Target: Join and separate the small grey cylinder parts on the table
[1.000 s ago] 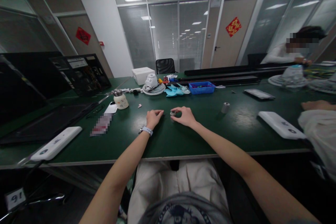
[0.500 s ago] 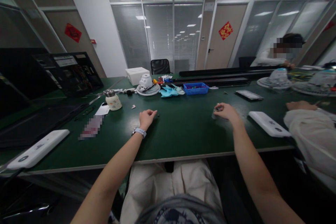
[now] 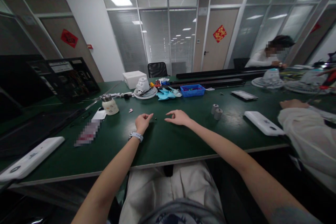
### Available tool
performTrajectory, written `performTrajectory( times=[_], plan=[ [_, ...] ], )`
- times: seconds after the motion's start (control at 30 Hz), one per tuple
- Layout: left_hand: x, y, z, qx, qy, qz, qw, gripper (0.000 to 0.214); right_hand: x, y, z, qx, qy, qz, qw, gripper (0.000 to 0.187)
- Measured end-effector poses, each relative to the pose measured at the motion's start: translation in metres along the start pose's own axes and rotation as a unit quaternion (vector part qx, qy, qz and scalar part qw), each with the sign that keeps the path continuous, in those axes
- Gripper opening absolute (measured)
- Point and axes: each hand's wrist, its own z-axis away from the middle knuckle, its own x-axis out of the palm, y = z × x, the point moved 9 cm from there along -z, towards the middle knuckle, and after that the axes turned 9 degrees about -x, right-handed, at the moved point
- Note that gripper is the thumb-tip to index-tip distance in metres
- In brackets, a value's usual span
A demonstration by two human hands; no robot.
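My left hand (image 3: pixel 143 123) rests over the green table, thumb and fingers pressed together. What they hold, if anything, is too small to make out. Just right of its fingertips lies a tiny dark piece (image 3: pixel 155 118). My right hand (image 3: pixel 178 117) hovers to the right of that piece, thumb and index finger apart, holding nothing. Two short grey cylinders (image 3: pixel 218 113) stand upright close together on the table, right of my right hand and apart from it.
A blue tray (image 3: pixel 192 91), light blue fan blades (image 3: pixel 166 93) and a white fan part (image 3: pixel 143 87) sit farther back. A jar (image 3: pixel 110 105) stands left. White slabs (image 3: pixel 263 123) lie at the right and left. A co-worker's sleeve (image 3: pixel 301 122) reaches in from the right.
My right hand has let go at the grey cylinders and moved left, close to my left hand. Both cylinders now show. My left hand keeps its pinch; the view has shifted slightly.
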Motion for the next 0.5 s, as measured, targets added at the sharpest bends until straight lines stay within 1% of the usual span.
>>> performTrajectory(
  times=[0.03, 0.1, 0.17, 0.23, 0.3, 0.37, 0.43, 0.5],
  plan=[
    [0.000, 0.001, 0.001, 0.005, 0.000, 0.007, 1.000, 0.044, 0.018, -0.004, -0.014, 0.000, -0.017, -0.010, 1.000, 0.047],
    [-0.002, 0.003, 0.002, 0.014, 0.009, 0.024, 1.000, 0.045, 0.042, -0.007, -0.037, 0.008, -0.011, -0.004, 1.000, 0.052],
    [-0.005, 0.004, 0.003, 0.013, 0.024, 0.041, 0.999, 0.044, 0.053, -0.009, -0.051, 0.012, 0.023, 0.012, 1.000, 0.047],
    [-0.008, 0.005, 0.005, 0.009, 0.031, 0.053, 0.998, 0.045, 0.058, -0.011, -0.058, 0.011, 0.048, 0.014, 0.999, 0.038],
    [-0.010, 0.007, 0.006, 0.003, 0.031, 0.055, 0.998, 0.047, 0.058, -0.013, -0.056, 0.006, 0.059, 0.007, 0.998, 0.031],
    [-0.012, 0.007, 0.007, -0.004, 0.030, 0.052, 0.998, 0.050, 0.053, -0.014, -0.048, -0.006, 0.055, 0.005, 0.998, 0.027],
    [-0.012, 0.007, 0.007, -0.009, 0.027, 0.052, 0.998, 0.051, 0.042, -0.013, -0.034, -0.028, 0.047, 0.027, 0.998, 0.025],
    [-0.011, 0.007, 0.007, -0.011, 0.024, 0.057, 0.998, 0.051, 0.023, -0.009, -0.016, -0.063, 0.048, 0.066, 0.995, 0.023]
  ],
)
